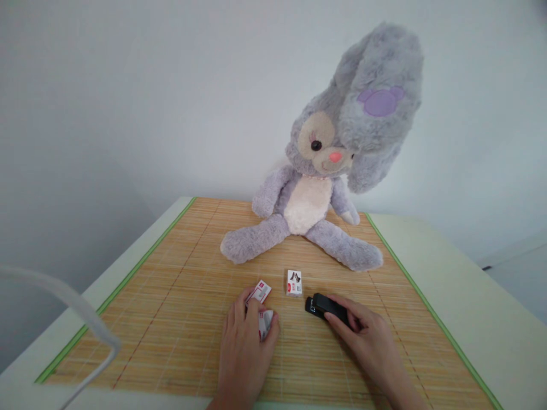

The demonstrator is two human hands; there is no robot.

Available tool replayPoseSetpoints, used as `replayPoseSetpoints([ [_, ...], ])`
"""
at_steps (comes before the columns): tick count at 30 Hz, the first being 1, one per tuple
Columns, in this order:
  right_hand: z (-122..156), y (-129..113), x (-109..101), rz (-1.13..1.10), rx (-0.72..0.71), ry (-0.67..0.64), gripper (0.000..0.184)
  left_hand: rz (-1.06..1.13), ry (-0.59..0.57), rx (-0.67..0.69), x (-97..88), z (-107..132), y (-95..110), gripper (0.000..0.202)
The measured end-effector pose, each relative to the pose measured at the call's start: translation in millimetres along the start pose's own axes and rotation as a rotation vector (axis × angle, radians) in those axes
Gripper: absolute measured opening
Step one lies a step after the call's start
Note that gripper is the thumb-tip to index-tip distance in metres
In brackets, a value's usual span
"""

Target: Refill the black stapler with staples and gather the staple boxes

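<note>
A single head-worn view looks forward and slightly down across the bench (448, 296) toward a plush rabbit (307, 199), which sits at the far edge against a plain wall (128, 85), just right of centre. Nearer than the rabbit, the left hand (245, 341) and right hand (367, 336) enter at the bottom edge, close to the lens.

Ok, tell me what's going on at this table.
A person works at a table covered by a bamboo mat. Their left hand is closed on a small white-and-red box, and a second box lies just past its fingertips. Their right hand holds a black stapler flat on the mat. A third box stands beyond the hands, untouched. A grey plush rabbit sits at the mat's far edge, facing the person.
</note>
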State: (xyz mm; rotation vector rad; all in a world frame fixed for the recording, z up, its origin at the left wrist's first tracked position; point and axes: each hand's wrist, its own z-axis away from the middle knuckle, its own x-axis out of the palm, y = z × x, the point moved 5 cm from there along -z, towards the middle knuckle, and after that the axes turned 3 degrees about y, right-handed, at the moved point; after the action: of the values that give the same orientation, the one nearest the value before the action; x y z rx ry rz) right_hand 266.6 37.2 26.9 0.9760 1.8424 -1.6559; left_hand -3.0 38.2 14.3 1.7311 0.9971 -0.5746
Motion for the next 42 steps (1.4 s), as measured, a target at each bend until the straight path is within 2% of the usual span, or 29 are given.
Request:
replayPoseSetpoints([
  [9, 1, 3, 3, -0.002, -0.001, -0.002, 0.048, -0.052, 0.002, 0.02, -1.2, 0, 1, 0.021],
  [18, 1, 4, 4, -0.011, 0.012, 0.0, 0.049, -0.072, -0.013, 0.019, -1.8, 1, 2, 0.039],
  [27, 1, 3, 2, -0.008, 0.012, -0.006, 0.049, -0.05, -0.04, 0.079, -0.7, 1, -7, 0.022],
  [31, 1, 5, 3, -0.005, 0.016, 0.0, 0.05, -0.039, 0.01, 0.07, -4.0, -6, -20, 0.025],
  [35, 2, 6, 5, -0.029, 0.019, -0.008, 0.05, -0.066, 0.011, 0.062, -10.4, -19, -44, 0.036],
  [42, 2, 6, 5, 0.025, 0.078, -0.013, 0.049, -0.116, 0.023, 0.071, -33.5, -38, -87, 0.034],
])
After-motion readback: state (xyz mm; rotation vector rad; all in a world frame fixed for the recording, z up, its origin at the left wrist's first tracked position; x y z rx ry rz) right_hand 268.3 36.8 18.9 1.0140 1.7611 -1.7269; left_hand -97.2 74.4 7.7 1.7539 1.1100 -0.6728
